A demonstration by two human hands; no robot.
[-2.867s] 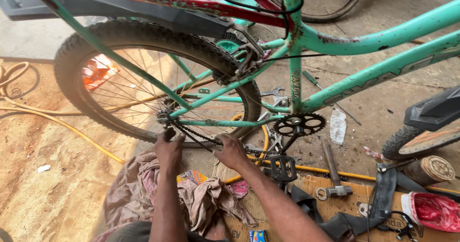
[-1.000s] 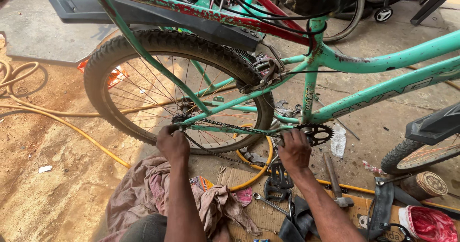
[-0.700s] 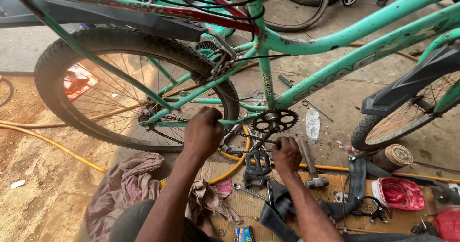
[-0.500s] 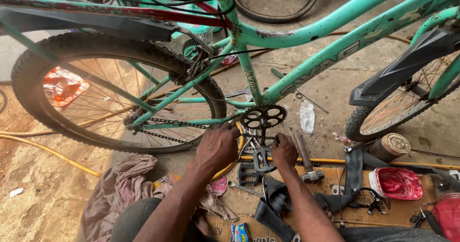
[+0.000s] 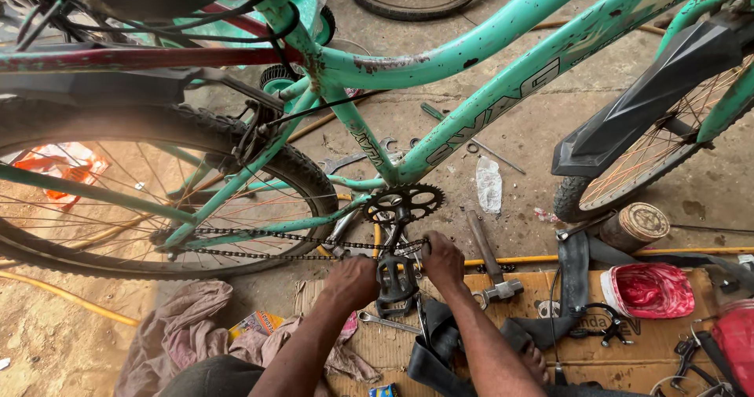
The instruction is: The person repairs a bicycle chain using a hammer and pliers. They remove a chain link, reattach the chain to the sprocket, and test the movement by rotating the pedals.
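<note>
Pedal (image 5: 395, 278) is the thing both hands are on here, a black one hanging at the bottom of its crank right under the chainring (image 5: 404, 202), low in the middle of the shot. Going from the left: rear wheel (image 5: 141, 201) fills that side, with a crumpled orange wrapper (image 5: 59, 165) on the dirt behind the spokes and a yellow hose (image 5: 71, 303) running under the tyre. A dirty pink rag (image 5: 188, 334) sits on the ground near the bottom left. The chain (image 5: 275, 244) runs from the rear hub over to the chainring. Left hand (image 5: 351, 281) is curled up against the left side of the pedal, right hand (image 5: 443, 258) is closed on the other side, so it's gripped between them. A spanner (image 5: 390, 323) lies on the cardboard (image 5: 550, 342) just below the pedal. Right of the hands there's a hammer (image 5: 491, 259), then a round wooden block (image 5: 638, 226), a red-lined tub (image 5: 648, 289), and the front wheel (image 5: 667, 142) with its black mudguard at the top right. The teal frame (image 5: 503, 67) crosses over everything.
</note>
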